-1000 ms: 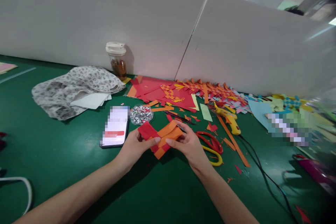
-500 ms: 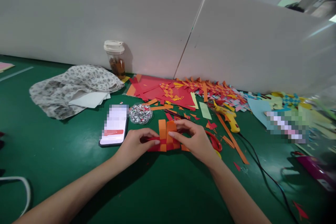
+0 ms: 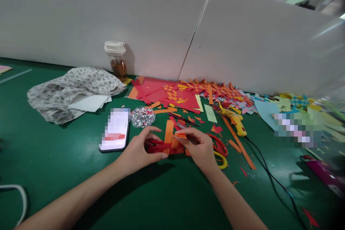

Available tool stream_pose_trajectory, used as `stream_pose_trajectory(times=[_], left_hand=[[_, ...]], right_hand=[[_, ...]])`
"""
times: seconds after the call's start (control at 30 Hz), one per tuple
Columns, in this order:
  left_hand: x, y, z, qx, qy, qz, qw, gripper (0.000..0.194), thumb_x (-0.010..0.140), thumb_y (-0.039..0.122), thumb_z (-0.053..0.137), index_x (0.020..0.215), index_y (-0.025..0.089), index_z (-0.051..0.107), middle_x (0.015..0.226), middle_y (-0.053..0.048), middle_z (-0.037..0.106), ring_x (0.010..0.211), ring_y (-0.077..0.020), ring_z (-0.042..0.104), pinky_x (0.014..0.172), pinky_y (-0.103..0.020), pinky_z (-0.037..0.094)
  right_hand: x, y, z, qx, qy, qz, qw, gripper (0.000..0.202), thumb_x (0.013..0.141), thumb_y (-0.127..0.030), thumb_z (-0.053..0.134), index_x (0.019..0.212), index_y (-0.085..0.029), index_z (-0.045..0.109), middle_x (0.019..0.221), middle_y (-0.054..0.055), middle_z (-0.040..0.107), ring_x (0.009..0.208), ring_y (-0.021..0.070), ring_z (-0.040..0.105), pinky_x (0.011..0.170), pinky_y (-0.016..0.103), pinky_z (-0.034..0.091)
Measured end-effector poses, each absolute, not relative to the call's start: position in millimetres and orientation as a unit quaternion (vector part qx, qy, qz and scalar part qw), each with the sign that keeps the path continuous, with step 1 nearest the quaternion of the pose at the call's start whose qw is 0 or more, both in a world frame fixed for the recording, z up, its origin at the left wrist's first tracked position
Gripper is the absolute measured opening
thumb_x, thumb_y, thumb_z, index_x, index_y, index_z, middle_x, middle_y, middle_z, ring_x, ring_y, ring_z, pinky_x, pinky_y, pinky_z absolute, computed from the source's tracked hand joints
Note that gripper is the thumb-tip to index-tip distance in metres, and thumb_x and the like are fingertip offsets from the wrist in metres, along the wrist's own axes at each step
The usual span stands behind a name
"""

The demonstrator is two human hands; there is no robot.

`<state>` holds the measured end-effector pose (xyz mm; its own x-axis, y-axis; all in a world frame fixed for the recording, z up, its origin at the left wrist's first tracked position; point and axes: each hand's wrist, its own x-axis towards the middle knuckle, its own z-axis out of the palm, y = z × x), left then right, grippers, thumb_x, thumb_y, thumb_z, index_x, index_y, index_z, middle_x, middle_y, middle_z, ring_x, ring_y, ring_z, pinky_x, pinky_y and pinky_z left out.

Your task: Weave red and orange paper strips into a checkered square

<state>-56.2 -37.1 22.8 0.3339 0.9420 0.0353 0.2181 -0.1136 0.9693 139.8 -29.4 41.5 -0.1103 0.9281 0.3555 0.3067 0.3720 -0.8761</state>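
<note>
A small weave of red and orange paper strips [image 3: 177,147] is held between my two hands, just above the green table. My left hand [image 3: 140,148] is closed around the red strips at its left side, thumb along the lower edge. One orange strip [image 3: 169,133] stands up from the middle of the weave. My right hand [image 3: 198,145] pinches a folded orange strip [image 3: 180,136] at the upper right of the weave. Partly behind my right hand lie scissors [image 3: 222,160] with red and yellow handles.
A phone [image 3: 114,129] and a clear dish of small pieces [image 3: 142,116] lie left of centre. Behind stand a lidded cup [image 3: 118,63] and a patterned cloth [image 3: 72,90]. Paper scraps, red sheets [image 3: 156,90] and a yellow glue gun [image 3: 234,116] with a black cord spread rightward.
My right fingers have folded an orange strip down toward the viewer. My left hand has opened its grip wider around the red strips, and the weave has tilted. More of the scissors shows.
</note>
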Motion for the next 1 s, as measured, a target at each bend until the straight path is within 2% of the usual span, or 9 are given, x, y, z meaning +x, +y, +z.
stream_pose_trajectory(times=[0.1,0.17,0.27,0.37,0.43,0.6,0.8,0.9,1.0], left_hand=[[-56.7,-36.8,24.0,0.663,0.438,0.376,0.476,0.065,0.067,0.023,0.072,0.122,0.023,0.039,0.087,0.0,0.062,0.078,-0.0162,0.063,0.075,-0.03,0.05],[-59.0,-35.9,24.0,0.73,0.415,0.36,0.406,0.047,0.072,0.019,0.066,0.116,0.024,0.05,0.083,-0.001,0.062,0.077,-0.0167,0.061,0.074,-0.032,0.05],[-63.5,-36.0,22.6,0.846,0.332,0.311,0.28,0.029,0.076,0.011,0.058,0.1,0.026,0.063,0.093,-0.003,0.063,0.09,-0.0185,0.058,0.09,-0.04,0.041],[-65.9,-39.2,21.8,0.898,0.269,0.259,0.235,0.044,0.078,0.008,0.053,0.117,0.028,0.052,0.106,-0.002,0.065,0.102,-0.0172,0.056,0.105,-0.045,0.024],[-65.6,-42.3,22.9,0.918,0.235,0.221,0.232,0.051,0.08,0.008,0.049,0.127,0.027,0.042,0.111,-0.003,0.064,0.106,-0.0165,0.056,0.108,-0.046,0.02],[-63.9,-46.5,26.0,0.942,0.183,0.159,0.234,0.061,0.08,0.007,0.044,0.137,0.024,0.028,0.113,-0.005,0.064,0.103,-0.0171,0.059,0.106,-0.044,0.028],[-65.0,-39.2,13.9,0.899,0.3,0.275,0.163,0.036,0.084,0.006,0.041,0.115,0.021,0.053,0.105,-0.005,0.067,0.096,-0.0168,0.06,0.09,-0.035,0.046],[-64.1,-34.4,10.8,0.88,0.349,0.282,0.158,0.027,0.085,0.015,0.049,0.11,0.019,0.056,0.112,-0.007,0.063,0.107,-0.02,0.054,0.091,-0.036,0.046],[-62.0,-33.0,12.0,0.881,0.353,0.267,0.169,0.027,0.083,0.021,0.054,0.111,0.019,0.057,0.115,-0.008,0.061,0.107,-0.021,0.053,0.092,-0.038,0.044]], right_hand=[[138.3,-39.2,46.3,-0.384,-0.737,0.272,0.485,0.014,0.077,-0.012,0.061,0.082,-0.022,0.069,0.079,0.003,0.072,0.076,0.0172,0.066,0.07,0.029,0.053],[140.4,-48.6,45.3,-0.323,-0.795,0.225,0.462,0.02,0.078,-0.008,0.057,0.084,-0.023,0.069,0.083,0.004,0.072,0.082,0.0181,0.065,0.076,0.032,0.052],[150.0,-65.8,38.5,-0.302,-0.859,0.118,0.397,0.024,0.077,-0.007,0.055,0.082,-0.024,0.07,0.091,0.006,0.069,0.081,0.0176,0.062,0.071,0.032,0.051],[162.6,-81.1,31.4,-0.341,-0.874,0.056,0.341,0.025,0.078,-0.007,0.052,0.084,-0.023,0.071,0.08,0.006,0.064,0.072,0.0153,0.06,0.061,0.027,0.05],[168.8,-86.5,28.3,-0.362,-0.874,0.055,0.319,0.026,0.079,-0.007,0.05,0.085,-0.022,0.07,0.078,0.006,0.063,0.07,0.0149,0.06,0.06,0.025,0.051],[173.7,-85.4,21.4,-0.385,-0.879,0.073,0.272,0.028,0.081,-0.007,0.043,0.089,-0.019,0.067,0.09,0.008,0.067,0.08,0.0174,0.064,0.068,0.028,0.054],[171.4,-89.2,27.8,-0.386,-0.884,0.114,0.237,0.029,0.078,-0.012,0.052,0.103,-0.021,0.063,0.1,0.006,0.067,0.095,0.0197,0.062,0.084,0.033,0.05],[170.5,-93.0,33.7,-0.367,-0.889,0.134,0.24,0.031,0.075,-0.022,0.059,0.106,-0.02,0.062,0.101,0.006,0.068,0.099,0.0224,0.061,0.088,0.037,0.048],[170.5,-89.4,29.8,-0.382,-0.877,0.11,0.27,0.028,0.078,-0.023,0.059,0.105,-0.019,0.061,0.101,0.008,0.068,0.095,0.0224,0.062,0.086,0.037,0.049]])
